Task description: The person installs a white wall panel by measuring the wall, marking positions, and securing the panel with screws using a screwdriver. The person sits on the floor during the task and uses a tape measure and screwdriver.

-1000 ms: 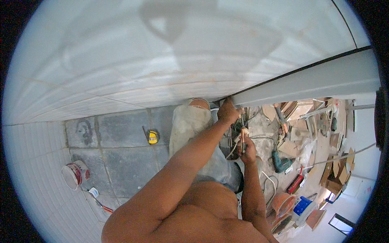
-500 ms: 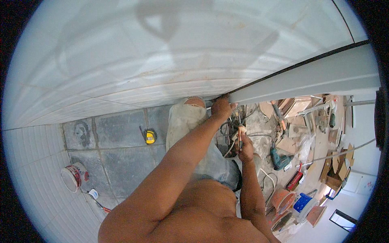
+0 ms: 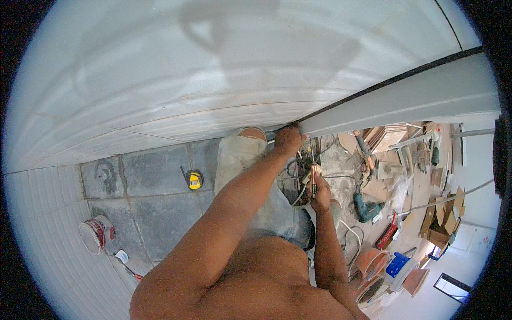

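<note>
My left hand point(image 3: 289, 138) is at the foot of the white tiled wall, against the lower end of the pale door frame point(image 3: 394, 104). Its fingers look curled; what they grip, if anything, is hidden. Nearer to me, my right hand point(image 3: 321, 195) is closed round a slim tool point(image 3: 313, 184) with a dark, banded handle, held upright in the picture. Dark cables point(image 3: 298, 169) lie tangled on the floor just left of and beyond this tool. My bent knee, in pale worn trousers point(image 3: 234, 160), is beside my left forearm.
On the grey floor tiles at left lie a yellow tape measure point(image 3: 195, 180) and a tipped bucket point(image 3: 93, 236). At right are a green power drill point(image 3: 367, 208), a red box-shaped thing point(image 3: 386, 236), an orange-handled tool point(image 3: 367, 152), orange tubs point(image 3: 372, 261) and an opened cardboard box point(image 3: 442, 221).
The whole view has shifted slightly, so most things sit a little further left. Both hands keep nearly the same place and pose, and the slim tool stays in my right hand.
</note>
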The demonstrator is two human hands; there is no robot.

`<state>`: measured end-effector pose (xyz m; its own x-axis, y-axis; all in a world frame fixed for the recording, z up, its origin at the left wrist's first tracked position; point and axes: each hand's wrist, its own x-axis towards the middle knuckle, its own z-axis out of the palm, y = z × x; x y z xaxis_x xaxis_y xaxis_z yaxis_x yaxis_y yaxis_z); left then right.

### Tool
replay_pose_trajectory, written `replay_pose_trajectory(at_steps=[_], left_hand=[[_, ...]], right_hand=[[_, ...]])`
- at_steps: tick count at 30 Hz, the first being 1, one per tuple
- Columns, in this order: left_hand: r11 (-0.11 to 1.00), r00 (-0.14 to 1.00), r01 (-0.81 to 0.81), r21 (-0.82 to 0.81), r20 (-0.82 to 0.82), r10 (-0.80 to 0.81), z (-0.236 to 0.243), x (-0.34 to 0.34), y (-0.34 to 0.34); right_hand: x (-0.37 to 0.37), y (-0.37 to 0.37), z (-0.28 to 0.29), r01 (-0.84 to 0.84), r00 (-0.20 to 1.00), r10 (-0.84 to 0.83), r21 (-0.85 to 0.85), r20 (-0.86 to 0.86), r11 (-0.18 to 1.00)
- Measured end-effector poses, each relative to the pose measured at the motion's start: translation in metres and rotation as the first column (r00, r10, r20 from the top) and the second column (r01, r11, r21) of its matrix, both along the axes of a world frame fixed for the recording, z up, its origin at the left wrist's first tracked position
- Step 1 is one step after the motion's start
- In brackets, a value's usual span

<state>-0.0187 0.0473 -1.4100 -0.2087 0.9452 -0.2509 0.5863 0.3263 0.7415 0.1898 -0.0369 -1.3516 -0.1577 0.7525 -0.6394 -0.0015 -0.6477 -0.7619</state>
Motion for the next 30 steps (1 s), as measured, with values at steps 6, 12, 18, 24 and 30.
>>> replay_pose_trajectory(at_steps=[6,12,18,24,30], left_hand=[[0.984,0.993,-0.105,0.142,-0.041,0.112,0.005,0.001,-0.004],[0.994,0.996,-0.073,0.084,-0.051,0.078,-0.004,0.002,-0.006],[0.981,0.988,-0.123,0.152,-0.077,0.135,-0.003,0.002,-0.011],[0.989,0.993,-0.09,0.119,-0.066,0.098,0.006,0.001,-0.01],[0.999,0.999,-0.03,-0.044,-0.034,0.029,0.009,-0.001,-0.004]], right_hand=[[0.005,0.006,0.001,-0.051,0.998,0.051,0.016,0.03,0.999],[0.007,0.011,0.006,-0.095,0.99,0.09,0.034,0.111,0.995],[0.001,0.01,0.009,-0.087,0.992,0.085,0.016,0.096,0.996],[-0.002,0.007,0.013,-0.092,0.98,0.082,0.049,0.181,0.995],[-0.002,0.009,0.005,-0.134,0.936,0.084,0.125,0.341,0.983]])
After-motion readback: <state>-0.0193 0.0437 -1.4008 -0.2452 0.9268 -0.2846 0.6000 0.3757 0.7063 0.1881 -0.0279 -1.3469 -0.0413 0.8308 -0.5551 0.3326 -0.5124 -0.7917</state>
